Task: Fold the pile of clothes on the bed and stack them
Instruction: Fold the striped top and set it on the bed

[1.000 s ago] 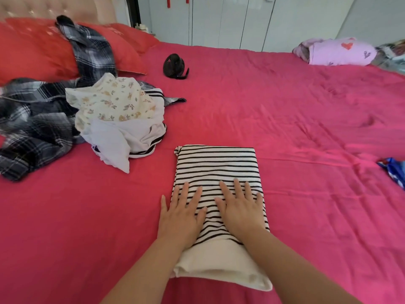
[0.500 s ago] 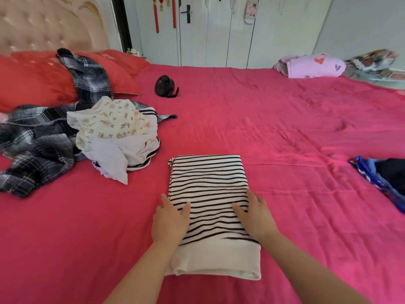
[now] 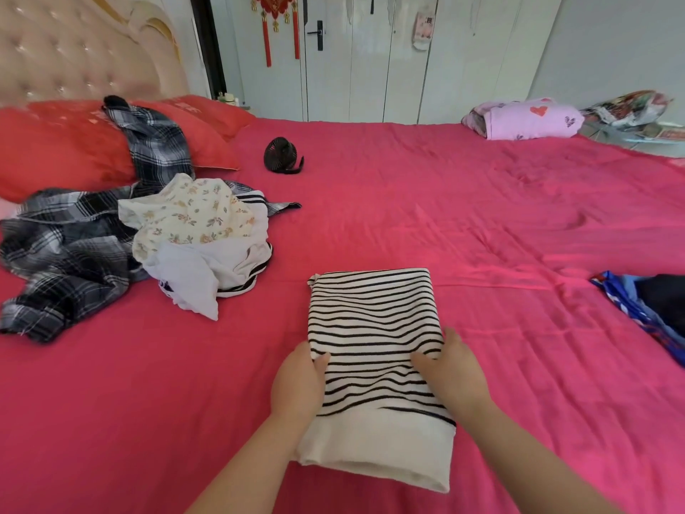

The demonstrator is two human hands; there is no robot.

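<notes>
Folded striped top (image 3: 374, 320) lies flat on the bed (image 3: 407, 202), near edge, centre of view. It has black-and-cream stripes, with a plain cream band at the end closest to the person.

Left hand (image 3: 296, 383) grips the top's left edge. The thumb lies on the stripes and the fingers are curled under the side, out of sight. Right hand (image 3: 450, 376) does the same on the right edge, thumb on the fabric and fingers wrapped round the side. Both hands are closed on the garment at about mid-length. The stripes bow slightly between them.

The unfolded pile is up and to the left, apart from the striped top:
- A floral cream garment (image 3: 192, 217) is on top.
- A white garment (image 3: 192, 280) is under it and spills toward the near side.
- A bit of black-striped trim (image 3: 255, 268) shows at the pile's right edge.
- A black-and-white plaid shirt (image 3: 63, 254) is spread to the left and runs up over the red pillows (image 3: 55, 146).

A small black fan (image 3: 281, 155) sits on the sheet beside the pillows. A pink bundle with heart prints (image 3: 526, 118) is at the far right corner of the bed. A blue garment (image 3: 630, 309) with something dark on it is at the right edge of view, well apart from the top. A tufted headboard (image 3: 74, 50) is at upper left.
</notes>
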